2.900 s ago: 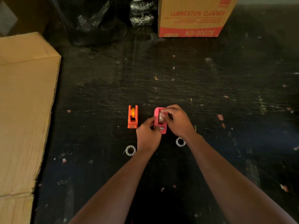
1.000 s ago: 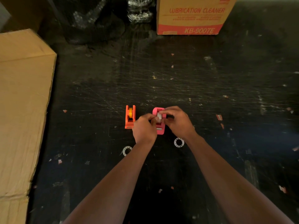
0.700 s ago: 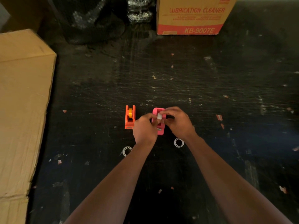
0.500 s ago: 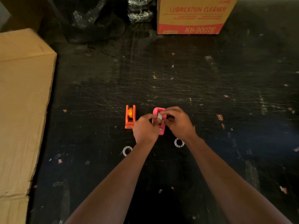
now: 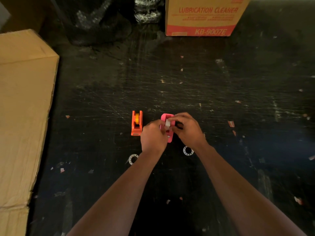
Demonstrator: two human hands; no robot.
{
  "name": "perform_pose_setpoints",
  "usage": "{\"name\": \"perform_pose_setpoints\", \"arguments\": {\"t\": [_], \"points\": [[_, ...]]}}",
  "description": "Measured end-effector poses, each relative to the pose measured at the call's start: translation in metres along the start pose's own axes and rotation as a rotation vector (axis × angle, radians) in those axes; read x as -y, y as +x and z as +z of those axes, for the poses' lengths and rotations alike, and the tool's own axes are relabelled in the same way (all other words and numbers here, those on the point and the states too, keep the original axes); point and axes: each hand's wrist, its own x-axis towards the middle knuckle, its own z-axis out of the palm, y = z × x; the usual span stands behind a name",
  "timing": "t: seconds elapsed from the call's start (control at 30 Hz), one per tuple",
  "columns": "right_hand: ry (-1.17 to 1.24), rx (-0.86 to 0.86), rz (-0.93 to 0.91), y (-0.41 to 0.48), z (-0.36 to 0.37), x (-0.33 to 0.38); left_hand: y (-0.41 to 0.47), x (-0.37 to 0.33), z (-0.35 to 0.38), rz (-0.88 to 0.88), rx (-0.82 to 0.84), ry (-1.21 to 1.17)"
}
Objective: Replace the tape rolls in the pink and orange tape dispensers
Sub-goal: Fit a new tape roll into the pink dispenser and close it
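The pink tape dispenser [image 5: 166, 118] stands on the dark floor between my hands. A whitish tape roll [image 5: 167, 124] sits in its slot, pinched from both sides by my left hand [image 5: 153, 137] and my right hand [image 5: 187, 128]. The orange tape dispenser [image 5: 136, 123] stands apart to the left, upright, with a yellow-orange roll [image 5: 137, 118] inside it. Two clear tape rolls lie flat on the floor: one [image 5: 133, 158] beside my left wrist, the other [image 5: 188, 151] beside my right wrist.
A large flat cardboard box [image 5: 25, 108] fills the left side. A carton printed "LUBRICATION CLEANER" [image 5: 202, 16] stands at the back, with dark plastic bags [image 5: 97, 21] to its left. Small scraps of paper dot the scratched black floor [image 5: 221, 91].
Both hands stay at the pink dispenser, with fingers shifting slightly around the whitish roll. The orange dispenser and the loose rolls have not moved.
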Motion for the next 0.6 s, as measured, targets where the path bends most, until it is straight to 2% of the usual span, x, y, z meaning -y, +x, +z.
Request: {"name": "perform_pose_setpoints", "arguments": {"t": [0.13,0.37,0.6], "points": [[-0.018,-0.001,-0.010,-0.001,-0.001,0.001,0.003,0.000,-0.004,0.160,-0.023,0.113],[-0.052,-0.006,-0.039,0.000,-0.002,0.000,0.007,-0.001,-0.021,0.236,0.108,0.152],[-0.069,0.000,-0.060,0.001,-0.004,0.001,0.018,-0.006,-0.028,0.339,0.225,0.301]]}}
